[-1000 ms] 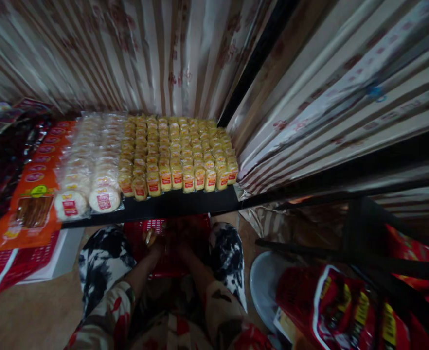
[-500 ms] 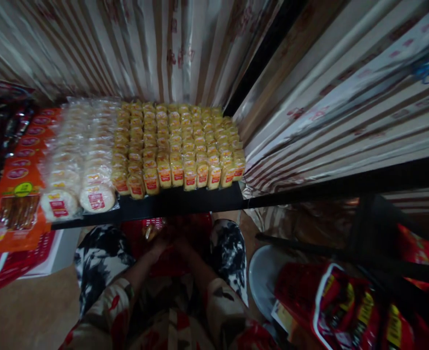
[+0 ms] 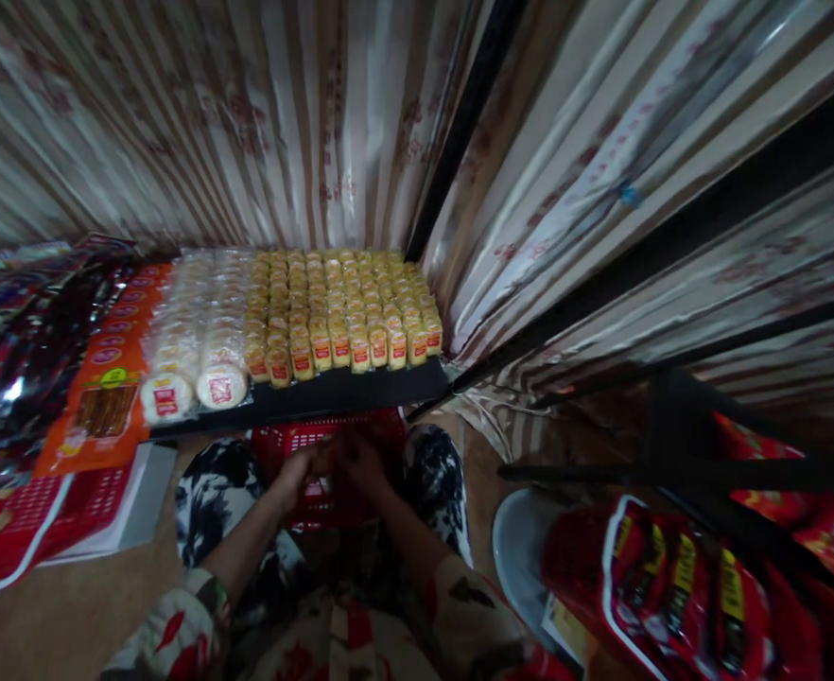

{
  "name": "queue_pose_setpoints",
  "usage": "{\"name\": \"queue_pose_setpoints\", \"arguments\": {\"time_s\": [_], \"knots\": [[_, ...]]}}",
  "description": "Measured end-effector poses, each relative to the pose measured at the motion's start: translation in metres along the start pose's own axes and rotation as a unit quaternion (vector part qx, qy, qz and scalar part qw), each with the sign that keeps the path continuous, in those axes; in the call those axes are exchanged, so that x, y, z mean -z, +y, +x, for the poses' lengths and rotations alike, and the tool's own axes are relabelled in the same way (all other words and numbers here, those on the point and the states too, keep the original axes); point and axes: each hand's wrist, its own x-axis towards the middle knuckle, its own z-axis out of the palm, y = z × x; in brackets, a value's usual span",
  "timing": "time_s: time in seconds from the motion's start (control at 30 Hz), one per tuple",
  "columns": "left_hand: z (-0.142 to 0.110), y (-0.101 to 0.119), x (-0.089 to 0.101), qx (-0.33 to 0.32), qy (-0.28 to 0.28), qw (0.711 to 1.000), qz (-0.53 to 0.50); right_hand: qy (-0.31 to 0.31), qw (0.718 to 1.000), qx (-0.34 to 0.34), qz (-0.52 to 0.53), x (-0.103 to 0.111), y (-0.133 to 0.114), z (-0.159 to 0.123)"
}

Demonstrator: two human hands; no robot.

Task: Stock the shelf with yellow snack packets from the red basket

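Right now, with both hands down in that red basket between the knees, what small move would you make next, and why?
Probably lift the hands out of the red basket toward the black shelf. The left hand and right hand meet low over the basket; whether they hold anything is too dark to tell. The yellow packs stand in full rows above, with a bare strip along the front edge.

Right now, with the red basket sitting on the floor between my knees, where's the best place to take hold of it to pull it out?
Probably the near rim of the red basket. Its far side is tucked under the dark shelf, so come from your own side, from above. Both hands, left and right, already sit over its open top. A hand on each side wall should keep it level.
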Motion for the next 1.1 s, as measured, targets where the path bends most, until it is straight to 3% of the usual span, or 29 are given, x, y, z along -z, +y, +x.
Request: {"name": "queue_pose_setpoints", "arguments": {"time_s": [0.1, 0.2, 0.3, 0.47, 0.6, 0.8, 0.97, 1.1], "knots": [[-0.016, 0.013, 0.008, 0.006, -0.019, 0.997, -0.068, -0.015, 0.993, -0.019, 0.118, 0.005, -0.016, -0.009], [-0.032, 0.028, 0.01, -0.009, -0.054, 0.992, -0.111, -0.033, 0.964, -0.06, 0.256, 0.009, -0.029, -0.017], [-0.049, 0.04, 0.008, -0.05, -0.089, 0.986, -0.134, -0.04, 0.94, -0.054, 0.333, 0.018, -0.043, -0.024], [-0.065, 0.057, 0.006, -0.159, -0.114, 0.981, -0.007, -0.062, 0.958, 0.012, 0.278, 0.038, -0.069, -0.032], [-0.069, 0.071, 0.005, -0.247, -0.13, 0.956, 0.095, -0.082, 0.967, 0.066, 0.233, 0.049, -0.09, -0.034], [-0.077, 0.089, 0.003, -0.349, -0.043, 0.918, 0.183, -0.053, 0.973, 0.133, 0.181, 0.056, -0.109, -0.026], [-0.069, 0.103, 0.009, -0.331, 0.082, 0.912, 0.229, 0.029, 0.973, 0.2, 0.113, 0.054, -0.12, -0.02], [-0.056, 0.116, 0.015, -0.312, 0.21, 0.881, 0.287, 0.077, 0.963, 0.256, 0.021, 0.048, -0.126, -0.023]]}}
